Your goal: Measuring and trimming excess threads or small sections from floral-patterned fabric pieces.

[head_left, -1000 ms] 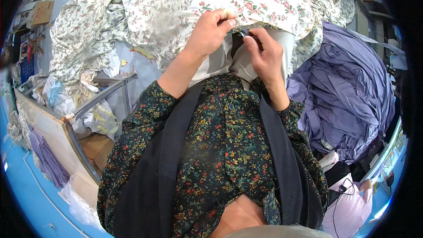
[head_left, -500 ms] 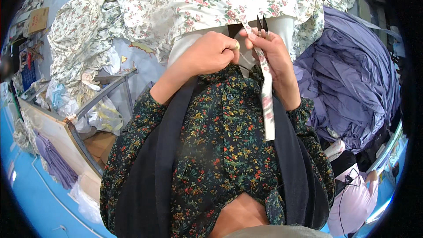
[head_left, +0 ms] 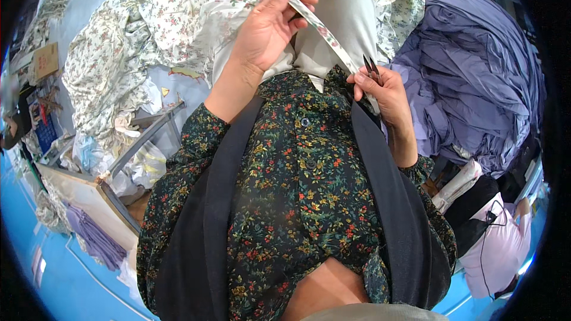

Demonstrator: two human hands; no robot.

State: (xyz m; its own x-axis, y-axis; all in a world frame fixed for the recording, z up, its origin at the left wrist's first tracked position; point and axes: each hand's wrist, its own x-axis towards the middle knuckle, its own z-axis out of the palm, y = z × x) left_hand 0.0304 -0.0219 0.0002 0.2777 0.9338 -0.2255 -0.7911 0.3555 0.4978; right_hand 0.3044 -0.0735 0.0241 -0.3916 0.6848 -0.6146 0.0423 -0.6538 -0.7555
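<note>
Pinched in your left hand and right hand, the strip runs straight between them over your lap; the right also holds snips. Probably light and limp: grip flat near each end, clear of the snips.

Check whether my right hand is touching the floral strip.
Touching. The head view shows the strip running taut down into the right hand, pinched there, with a short tail showing below the grip.

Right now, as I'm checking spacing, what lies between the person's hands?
Head view: a narrow floral strip runs from the left hand to the right hand.
</note>
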